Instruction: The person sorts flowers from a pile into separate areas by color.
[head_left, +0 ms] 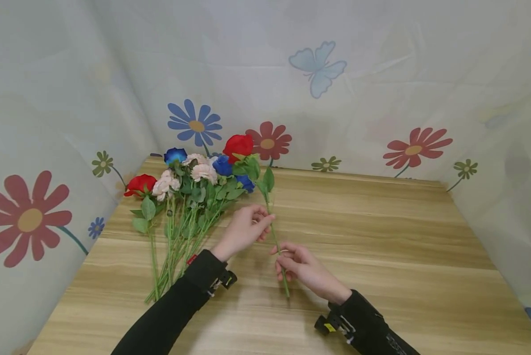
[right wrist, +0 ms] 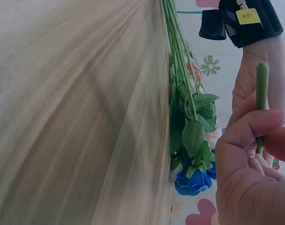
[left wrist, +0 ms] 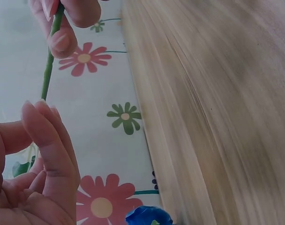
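An artificial red rose [head_left: 239, 146] with green leaves is held above the table, its stem [head_left: 275, 236] slanting down toward the person. My left hand [head_left: 246, 227] pinches that stem just below the leaves. Lower down, the right hand [head_left: 302, 268] grips it between thumb and fingers, and the cut end pokes out below. In the right wrist view the stem end [right wrist: 261, 86] stands out past the curled fingers. The left wrist view shows a stretch of bare stem [left wrist: 48, 77] between both hands; the rose's bloom is outside that view.
Left of the hands lies a bunch of artificial flowers on the wooden table [head_left: 381, 236]: another red rose [head_left: 140, 185], pale pink blooms [head_left: 204, 172] and blue roses [head_left: 175, 156], stems toward the person. A flower-printed cloth [head_left: 359, 108] walls in the table's back and sides.
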Motion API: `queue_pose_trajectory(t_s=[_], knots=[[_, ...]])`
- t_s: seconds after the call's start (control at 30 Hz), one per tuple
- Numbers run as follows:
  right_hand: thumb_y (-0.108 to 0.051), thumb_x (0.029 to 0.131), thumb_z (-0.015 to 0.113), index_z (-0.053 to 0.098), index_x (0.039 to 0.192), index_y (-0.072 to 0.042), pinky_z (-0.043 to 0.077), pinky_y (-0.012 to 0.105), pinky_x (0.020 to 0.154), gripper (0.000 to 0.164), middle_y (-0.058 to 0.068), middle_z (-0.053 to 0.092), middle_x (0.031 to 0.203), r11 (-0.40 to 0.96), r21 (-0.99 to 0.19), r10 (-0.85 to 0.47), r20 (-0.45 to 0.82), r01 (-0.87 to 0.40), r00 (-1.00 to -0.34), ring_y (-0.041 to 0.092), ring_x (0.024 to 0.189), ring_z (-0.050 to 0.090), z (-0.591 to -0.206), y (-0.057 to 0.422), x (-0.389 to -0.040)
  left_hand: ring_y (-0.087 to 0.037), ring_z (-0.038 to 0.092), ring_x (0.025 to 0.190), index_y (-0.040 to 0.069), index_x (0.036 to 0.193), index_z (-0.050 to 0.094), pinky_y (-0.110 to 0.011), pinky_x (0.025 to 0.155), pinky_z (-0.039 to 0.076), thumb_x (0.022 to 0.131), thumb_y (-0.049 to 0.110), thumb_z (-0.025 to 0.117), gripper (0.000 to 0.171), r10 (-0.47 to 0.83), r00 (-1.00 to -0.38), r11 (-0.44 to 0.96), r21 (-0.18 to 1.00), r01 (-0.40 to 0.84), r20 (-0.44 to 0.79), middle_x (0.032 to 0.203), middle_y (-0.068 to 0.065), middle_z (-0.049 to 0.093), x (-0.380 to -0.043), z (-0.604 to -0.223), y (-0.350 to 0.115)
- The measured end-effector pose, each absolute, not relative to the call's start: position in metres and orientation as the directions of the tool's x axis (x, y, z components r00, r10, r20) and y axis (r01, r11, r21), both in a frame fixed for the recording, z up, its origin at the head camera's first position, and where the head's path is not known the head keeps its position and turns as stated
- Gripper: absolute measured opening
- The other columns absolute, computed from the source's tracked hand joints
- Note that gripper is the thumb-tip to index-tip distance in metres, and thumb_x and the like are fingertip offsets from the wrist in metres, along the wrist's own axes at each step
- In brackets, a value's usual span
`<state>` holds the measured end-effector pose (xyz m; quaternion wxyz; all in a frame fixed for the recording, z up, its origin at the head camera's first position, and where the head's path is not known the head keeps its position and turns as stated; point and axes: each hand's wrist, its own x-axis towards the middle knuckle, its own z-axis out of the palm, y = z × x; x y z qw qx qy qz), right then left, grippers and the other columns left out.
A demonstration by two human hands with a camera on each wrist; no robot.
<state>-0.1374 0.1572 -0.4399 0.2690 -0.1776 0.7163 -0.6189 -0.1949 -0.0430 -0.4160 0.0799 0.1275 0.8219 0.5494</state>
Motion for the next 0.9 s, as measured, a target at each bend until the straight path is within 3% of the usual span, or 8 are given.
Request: queue_pose_trajectory(t_s=[0.1,0.23,0.53,0.77,0.9], knots=[[-0.013,0.108,0.041,0.041,0.133,0.012,0.046,0.021,0.066,0.035,0.000,0.060,0.086,0.170,-0.982,-0.581,-0.171,0.087,-0.796,0.009,0.076,0.061,-0.440,0.162,-0.138,-0.025,0.069,0.068,0.006,0.109,0.067,-0.031,0.060,0.057,0.102,0.028,0.060,0.024,0.298,-0.954,0.413,0.896,0.163,0.037,0.091,-0.018,0.072,-0.192,-0.414,-0.043],[-0.014,0.109,0.040,0.040,0.133,0.012,0.046,0.021,0.066,0.036,-0.001,0.059,0.086,0.165,-0.980,-0.565,-0.183,0.106,-0.805,0.009,0.077,0.062,-0.440,0.169,-0.139,-0.024,0.071,0.085,0.009,0.118,0.068,-0.030,0.071,0.057,0.104,0.032,0.057,0.029,0.287,-0.953,0.521,0.819,0.240,0.097,0.102,-0.011,0.073,-0.189,-0.414,-0.046],[-0.015,0.109,0.039,0.039,0.132,0.012,0.046,0.021,0.066,0.035,-0.001,0.059,0.086,0.199,-0.971,-0.522,-0.219,0.132,-0.824,0.009,0.077,0.061,-0.439,0.193,-0.137,-0.028,0.065,0.120,0.007,0.133,0.062,-0.044,0.099,0.054,0.103,0.026,0.058,0.036,0.325,-0.917,0.684,0.611,0.398,0.233,0.131,-0.012,0.067,-0.179,-0.412,-0.059],[-0.018,0.110,0.039,0.040,0.133,0.009,0.045,0.023,0.067,0.035,0.001,0.057,0.088,0.249,-0.956,-0.472,-0.260,0.156,-0.843,0.012,0.078,0.060,-0.444,0.221,-0.135,-0.030,0.062,0.125,0.008,0.136,0.060,-0.045,0.103,0.052,0.102,0.025,0.060,0.037,0.390,-0.872,0.770,0.415,0.485,0.296,0.134,-0.013,0.064,-0.178,-0.416,-0.074],[-0.018,0.110,0.039,0.040,0.134,0.010,0.045,0.024,0.067,0.037,0.001,0.058,0.087,0.271,-0.949,-0.433,-0.271,0.163,-0.860,0.011,0.078,0.060,-0.446,0.243,-0.134,-0.032,0.061,0.125,0.009,0.137,0.060,-0.046,0.104,0.051,0.102,0.024,0.061,0.038,0.401,-0.862,0.784,0.371,0.498,0.310,0.135,-0.013,0.064,-0.176,-0.419,-0.082]])
